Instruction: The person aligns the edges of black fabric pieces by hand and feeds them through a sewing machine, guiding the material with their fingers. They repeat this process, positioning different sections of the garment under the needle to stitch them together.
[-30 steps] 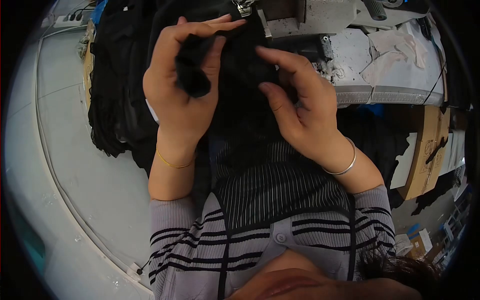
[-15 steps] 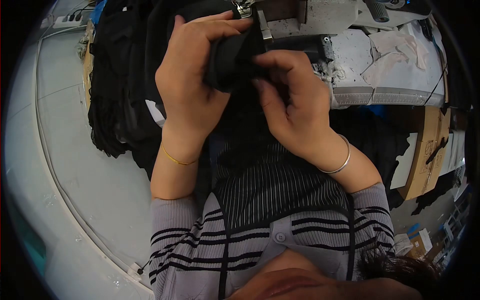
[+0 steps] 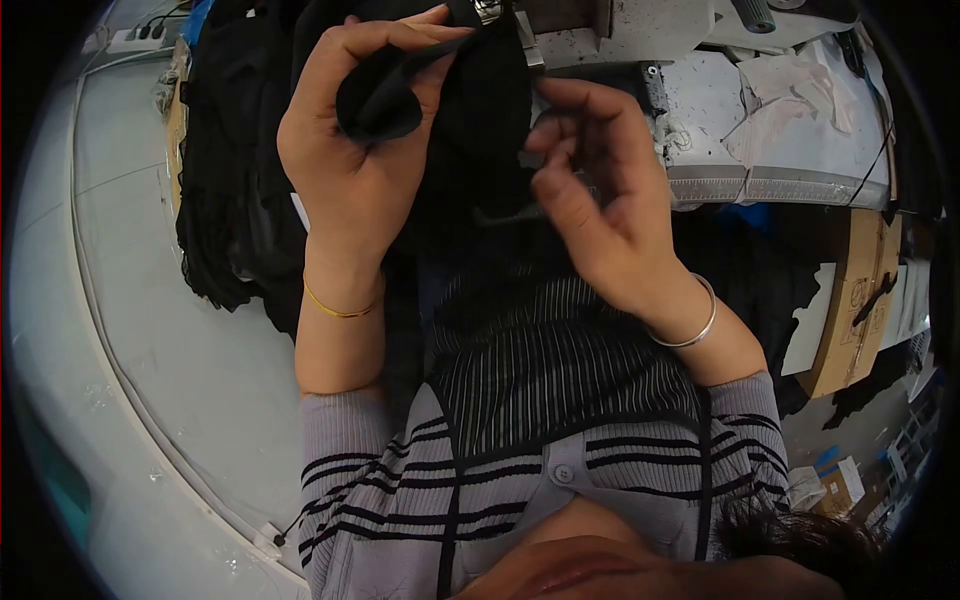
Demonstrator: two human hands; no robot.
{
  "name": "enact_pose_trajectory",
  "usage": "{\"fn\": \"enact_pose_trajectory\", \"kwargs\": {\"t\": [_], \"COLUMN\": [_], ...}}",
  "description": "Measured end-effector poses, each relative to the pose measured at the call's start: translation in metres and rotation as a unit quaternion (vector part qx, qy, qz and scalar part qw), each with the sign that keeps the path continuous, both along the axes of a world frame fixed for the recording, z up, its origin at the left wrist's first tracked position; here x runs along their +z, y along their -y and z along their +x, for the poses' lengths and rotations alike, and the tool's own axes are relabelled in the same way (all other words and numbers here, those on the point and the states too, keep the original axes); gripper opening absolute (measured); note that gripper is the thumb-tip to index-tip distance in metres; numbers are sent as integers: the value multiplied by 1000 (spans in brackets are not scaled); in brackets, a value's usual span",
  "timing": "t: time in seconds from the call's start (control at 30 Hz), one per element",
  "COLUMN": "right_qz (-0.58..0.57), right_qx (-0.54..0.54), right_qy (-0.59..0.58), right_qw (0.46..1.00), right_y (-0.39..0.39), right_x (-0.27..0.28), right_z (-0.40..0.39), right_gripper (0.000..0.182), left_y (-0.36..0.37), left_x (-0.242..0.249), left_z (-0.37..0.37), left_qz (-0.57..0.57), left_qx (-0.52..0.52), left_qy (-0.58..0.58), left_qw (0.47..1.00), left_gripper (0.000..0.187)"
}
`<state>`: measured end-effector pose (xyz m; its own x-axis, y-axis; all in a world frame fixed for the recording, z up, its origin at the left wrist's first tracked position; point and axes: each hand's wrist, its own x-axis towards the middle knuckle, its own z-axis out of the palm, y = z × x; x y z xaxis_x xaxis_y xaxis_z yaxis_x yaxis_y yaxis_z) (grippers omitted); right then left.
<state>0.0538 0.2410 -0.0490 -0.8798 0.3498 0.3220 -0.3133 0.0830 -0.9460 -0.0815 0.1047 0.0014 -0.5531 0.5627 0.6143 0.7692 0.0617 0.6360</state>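
My left hand is closed on a black cloth, near the metal presser foot of a sewing machine. A folded flap of the cloth curls over the fingers, and the rest hangs between my hands. At the cloth's right edge is my right hand, fingers curled and thumb bent inward. Beneath its thumb a thin greyish shape shows faintly and blurred; I cannot make out what it is or whether the fingers hold it.
Lint and thread scraps lie on the white machine bed, beside a ruler strip and torn pale paper. Dark garments are heaped at the left. A cardboard box stands at the right.
My left hand has shifted left, turning the cloth so its folded flap shows. My right hand has drawn back to the right from the fold it was pinching. The greyish shape has come into sight.
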Motion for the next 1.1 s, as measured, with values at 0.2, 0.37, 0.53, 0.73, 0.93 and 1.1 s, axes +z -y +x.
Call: {"fn": "enact_pose_trajectory", "kwargs": {"t": [0.2,0.37,0.53,0.73,0.93,1.1], "right_qz": [-211,-186,-253,-258,-63,128], "right_qx": [30,106,103,91,3,-14], "right_qy": [124,124,131,108,17,-50], "right_qw": [969,969,953,956,998,990], "right_y": [-4,-11,-6,-2,-1,-5], "right_x": [-12,-14,-6,-6,-6,-4], "right_z": [-19,-17,-1,0,10,5], "right_gripper": [24,20,16,8,20,40], "left_y": [-4,-4,-4,-10,-1,-6], "left_x": [-2,7,10,-7,9,19], "left_z": [1,7,8,2,6,20], "left_qz": [67,-108,-124,77,-126,-129], "left_qx": [-61,59,74,-69,67,77], "left_qy": [10,-104,-129,-5,-143,-176], "left_qw": [996,987,981,995,979,973], "left_gripper": [14,13,11,10,10,13]}}
